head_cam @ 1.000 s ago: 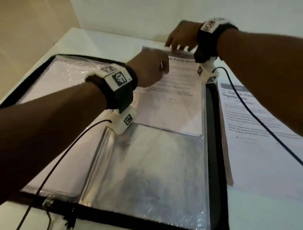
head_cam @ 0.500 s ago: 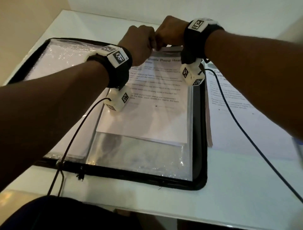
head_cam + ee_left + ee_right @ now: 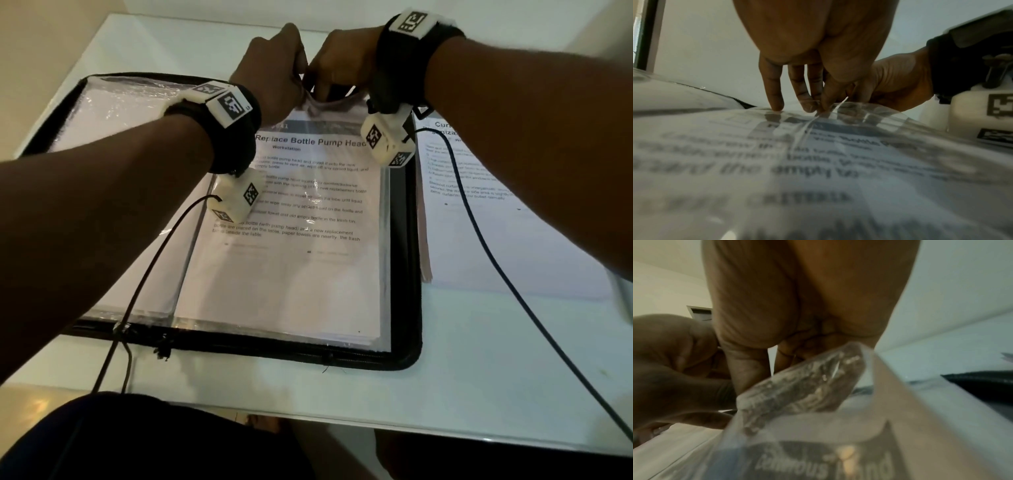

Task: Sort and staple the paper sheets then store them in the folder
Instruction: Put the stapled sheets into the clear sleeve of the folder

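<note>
A black zip folder [image 3: 413, 274] lies open on the white table. In its right-hand clear sleeve [image 3: 385, 240] sits a printed sheet [image 3: 291, 281] headed "Replace Bottle Pump Head", nearly down to the sleeve's bottom edge. Both hands meet at the sleeve's top opening [image 3: 330, 107]. My left hand [image 3: 294, 85] pinches the plastic edge, and in the left wrist view its fingertips [image 3: 819, 105] press and pinch the film over the sheet. My right hand [image 3: 325, 85] pinches the lifted plastic beside it, the crumpled film [image 3: 797, 379] bunched under its fingers.
A second stack of printed sheets [image 3: 496, 233] lies on the table just right of the folder. The folder's left sleeve [image 3: 120, 113] holds white paper. Wrist-camera cables [image 3: 496, 274] trail across the folder and table toward the near table edge [image 3: 445, 428].
The sheet has slid down deep into the right sleeve. Both hands have come together at the sleeve's top edge and now pinch the plastic.
</note>
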The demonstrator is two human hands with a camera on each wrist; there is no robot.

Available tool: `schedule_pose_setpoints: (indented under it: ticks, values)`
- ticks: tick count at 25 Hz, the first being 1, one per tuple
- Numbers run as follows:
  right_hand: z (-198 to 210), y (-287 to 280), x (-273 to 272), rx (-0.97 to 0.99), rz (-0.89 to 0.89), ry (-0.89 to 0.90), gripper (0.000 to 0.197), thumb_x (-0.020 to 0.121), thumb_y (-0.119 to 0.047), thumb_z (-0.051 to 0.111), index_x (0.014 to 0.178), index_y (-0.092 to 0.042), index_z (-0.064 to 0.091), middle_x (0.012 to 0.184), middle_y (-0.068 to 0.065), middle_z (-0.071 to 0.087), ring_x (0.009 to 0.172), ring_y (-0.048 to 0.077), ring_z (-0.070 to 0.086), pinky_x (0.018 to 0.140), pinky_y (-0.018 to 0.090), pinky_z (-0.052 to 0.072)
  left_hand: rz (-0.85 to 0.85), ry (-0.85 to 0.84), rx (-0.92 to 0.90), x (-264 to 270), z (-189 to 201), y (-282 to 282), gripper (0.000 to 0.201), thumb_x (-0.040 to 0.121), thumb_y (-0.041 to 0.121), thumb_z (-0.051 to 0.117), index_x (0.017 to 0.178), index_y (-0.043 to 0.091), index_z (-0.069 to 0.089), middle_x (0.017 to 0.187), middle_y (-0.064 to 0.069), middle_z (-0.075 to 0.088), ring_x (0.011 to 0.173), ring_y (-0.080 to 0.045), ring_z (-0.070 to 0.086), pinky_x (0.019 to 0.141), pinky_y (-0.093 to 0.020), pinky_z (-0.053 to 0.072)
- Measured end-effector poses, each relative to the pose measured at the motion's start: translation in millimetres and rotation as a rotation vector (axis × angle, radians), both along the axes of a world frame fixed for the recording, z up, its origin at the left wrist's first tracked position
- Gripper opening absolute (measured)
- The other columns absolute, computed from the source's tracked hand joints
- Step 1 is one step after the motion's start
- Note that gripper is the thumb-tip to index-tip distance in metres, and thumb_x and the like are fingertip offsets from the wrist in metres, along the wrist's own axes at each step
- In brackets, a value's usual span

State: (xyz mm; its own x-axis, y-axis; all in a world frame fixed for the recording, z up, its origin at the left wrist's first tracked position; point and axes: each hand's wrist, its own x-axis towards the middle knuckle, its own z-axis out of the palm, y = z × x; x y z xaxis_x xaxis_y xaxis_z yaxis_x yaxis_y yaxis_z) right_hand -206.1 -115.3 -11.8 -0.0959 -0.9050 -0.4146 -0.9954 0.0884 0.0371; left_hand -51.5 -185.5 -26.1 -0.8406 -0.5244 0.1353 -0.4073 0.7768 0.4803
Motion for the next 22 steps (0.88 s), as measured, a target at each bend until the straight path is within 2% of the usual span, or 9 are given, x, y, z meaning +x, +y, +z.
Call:
schedule_pose_setpoints:
  ticks: [2,5,7,8,10,12,16,19,22]
  values:
    - [6,6,5,-0.084,-0.043,-0.104,0.024,0.082,-0.009,0.073,0.106,-0.012,0.074,0.111,0.008,0.071,0.094,0.036,0.066,0.087,0.040,0.055,0.001,-0.007,-0.029,1,2,0,0.024,0.092,0.003,0.054,0.112,0.014,0.059,0.109,-0.011,0.066,0.097,-0.027,0.061,0.075,-0.031,0.043]
    - [3,27,11,-0.532,-0.469,-0.414,0.027,0.093,-0.020,0.062,0.116,-0.014,0.075,0.107,0.001,0.070,0.089,0.015,0.065,0.076,0.020,0.053,-0.006,-0.042,-0.108,8,8,-2,0.030,0.096,0.003,0.048,0.113,0.012,0.070,0.119,-0.010,0.070,0.112,-0.029,0.063,0.091,-0.032,0.046]
    - [-7,50,13,-0.808,-0.760,-0.603,0.028,0.096,-0.026,0.054,0.108,-0.012,0.074,0.099,0.000,0.068,0.089,0.015,0.062,0.084,0.030,0.054,0.046,-0.026,-0.082,17,16,-5,0.034,0.096,-0.001,0.045,0.112,0.009,0.073,0.123,-0.012,0.069,0.113,-0.030,0.063,0.090,-0.030,0.045]
    - [-12,62,16,-0.883,-0.920,-0.753,0.027,0.096,-0.028,0.052,0.099,-0.010,0.072,0.091,0.001,0.067,0.081,0.017,0.062,0.077,0.036,0.054,0.098,0.001,-0.041,24,21,-8,0.036,0.095,-0.002,0.043,0.112,0.008,0.073,0.123,-0.013,0.068,0.112,-0.031,0.063,0.089,-0.030,0.047]
    - [-15,91,42,-0.905,-1.193,-1.159,0.024,0.101,-0.025,0.049,0.095,-0.008,0.065,0.081,0.009,0.068,0.066,0.022,0.065,0.062,0.031,0.050,0.200,0.063,0.054,35,27,-17,0.036,0.094,0.000,0.042,0.110,0.010,0.073,0.120,-0.014,0.069,0.110,-0.033,0.065,0.091,-0.034,0.054]
    - [-13,119,80,-0.783,-1.236,-1.387,0.027,0.104,-0.022,0.046,0.109,-0.003,0.064,0.088,0.016,0.073,0.067,0.026,0.071,0.061,0.032,0.055,0.269,0.091,0.128,46,32,-28,0.035,0.094,0.004,0.043,0.107,0.015,0.073,0.116,-0.012,0.071,0.109,-0.031,0.067,0.090,-0.036,0.056]
    - [-10,136,149,-0.618,-1.119,-1.415,0.029,0.102,-0.023,0.049,0.105,-0.002,0.067,0.085,0.011,0.074,0.069,0.021,0.068,0.059,0.030,0.057,0.333,0.163,0.432,82,41,-30,0.029,0.096,0.019,0.049,0.119,0.030,0.064,0.108,-0.006,0.066,0.074,-0.021,0.064,0.055,-0.025,0.045]
    - [-7,130,179,-0.652,-1.162,-1.458,0.029,0.100,-0.028,0.051,0.085,-0.008,0.064,0.077,0.009,0.067,0.067,0.027,0.061,0.058,0.029,0.052,0.292,0.113,0.726,125,47,-8,0.038,0.098,0.050,0.056,0.134,0.039,0.053,0.119,0.003,0.066,0.093,-0.018,0.066,0.078,-0.038,0.052]
    - [11,120,215,-0.655,-1.141,-1.592,0.031,0.102,-0.040,0.049,0.101,-0.018,0.071,0.089,-0.004,0.076,0.083,0.018,0.070,0.075,0.033,0.054,0.240,0.081,0.985,192,61,8,0.063,0.092,0.078,0.045,0.142,0.041,0.053,0.136,0.003,0.062,0.115,-0.028,0.067,0.096,-0.056,0.050]
